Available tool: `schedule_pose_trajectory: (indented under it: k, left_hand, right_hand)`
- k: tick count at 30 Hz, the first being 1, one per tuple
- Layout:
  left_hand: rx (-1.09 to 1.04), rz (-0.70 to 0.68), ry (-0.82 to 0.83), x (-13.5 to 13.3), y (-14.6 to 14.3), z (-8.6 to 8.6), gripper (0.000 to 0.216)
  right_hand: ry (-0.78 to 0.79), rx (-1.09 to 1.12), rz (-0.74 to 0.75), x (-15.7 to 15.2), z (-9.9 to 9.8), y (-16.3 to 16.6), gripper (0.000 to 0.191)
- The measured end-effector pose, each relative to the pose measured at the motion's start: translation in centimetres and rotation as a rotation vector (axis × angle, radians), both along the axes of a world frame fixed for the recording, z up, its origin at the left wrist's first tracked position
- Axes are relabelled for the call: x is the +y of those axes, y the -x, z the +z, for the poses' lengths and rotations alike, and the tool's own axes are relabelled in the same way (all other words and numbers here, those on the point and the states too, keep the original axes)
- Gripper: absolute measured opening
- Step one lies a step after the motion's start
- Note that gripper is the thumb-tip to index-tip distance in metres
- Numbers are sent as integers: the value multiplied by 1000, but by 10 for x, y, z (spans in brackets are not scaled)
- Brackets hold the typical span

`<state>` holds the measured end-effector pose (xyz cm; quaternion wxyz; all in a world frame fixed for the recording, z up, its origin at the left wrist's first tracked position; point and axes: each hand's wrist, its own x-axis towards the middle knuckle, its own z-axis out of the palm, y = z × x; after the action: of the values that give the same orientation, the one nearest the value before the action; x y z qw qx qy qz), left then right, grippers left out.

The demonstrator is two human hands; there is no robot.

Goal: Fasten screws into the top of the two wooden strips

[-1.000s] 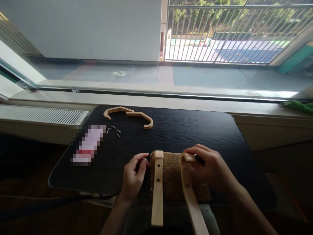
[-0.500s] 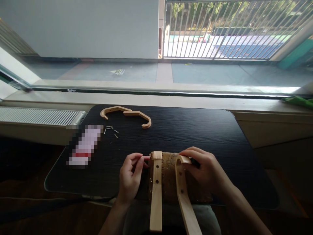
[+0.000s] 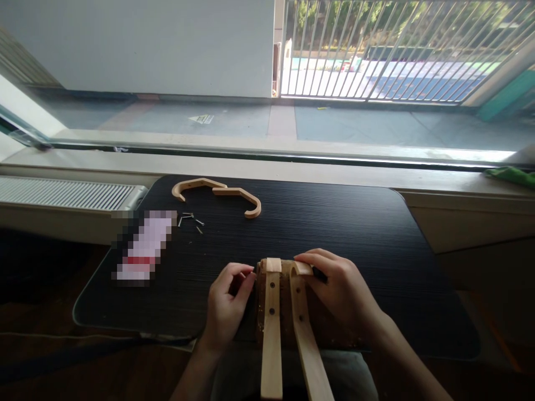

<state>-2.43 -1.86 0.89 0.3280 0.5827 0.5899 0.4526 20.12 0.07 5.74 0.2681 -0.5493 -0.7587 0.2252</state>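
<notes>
My right hand (image 3: 340, 284) is closed on the curled top end of a wooden hook (image 3: 311, 356), a pale bent strip with two dark holes. A small black object (image 3: 320, 274) shows under its fingers, mostly hidden. Beside this strip, a second wooden hook (image 3: 272, 348) lies along a worn brown block (image 3: 286, 303), with two dark screw heads or holes in it. At the block's left edge is my left hand (image 3: 228, 298), fingers curled and thumb tip meeting the fingertips. Whatever the pinch contains is too small to make out.
Two more wooden hooks (image 3: 200, 182) lie at the back of the black table (image 3: 334, 223). Several screws (image 3: 192, 217) are scattered left of centre, near a blurred pale packet (image 3: 148, 245). A radiator (image 3: 71, 193) stands at the left, below the window sill (image 3: 234, 167).
My right hand has brought its hook leftward, narrowing the gap to the other hook. My left index finger has drawn in, and its thumb now meets the fingertips.
</notes>
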Motion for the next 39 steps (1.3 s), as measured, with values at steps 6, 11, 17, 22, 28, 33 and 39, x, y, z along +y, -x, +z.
schedule_pose_trajectory:
  k: [6,11,17,22,28,33,39]
  left_hand:
    - [-20,-11,5,0,0,2,12]
    - [-212,115,101,0,2,4,24]
    - [-320,132,91,-8,1,15,17]
    - [-154,-20,-48,-18,-9,28,7]
    - [11,-118,-212,-15,-17,28,16]
    - [69,-174,-263,-11,-21,27,13]
    - [114,-250,-354,-7,-23,25,17]
  right_hand:
    - [-14,-119,-21,0,3,14,27]
    - [-29,-145,7,-1,4,20,29]
    - [-96,-159,-30,-2,0,26,30]
    - [-101,-212,-32,-5,2,24,33]
    - [-34,-202,-76,-17,4,5,35]
    - [26,-245,23,-29,5,-4,35]
    - [42,-356,94,-32,8,-2,61]
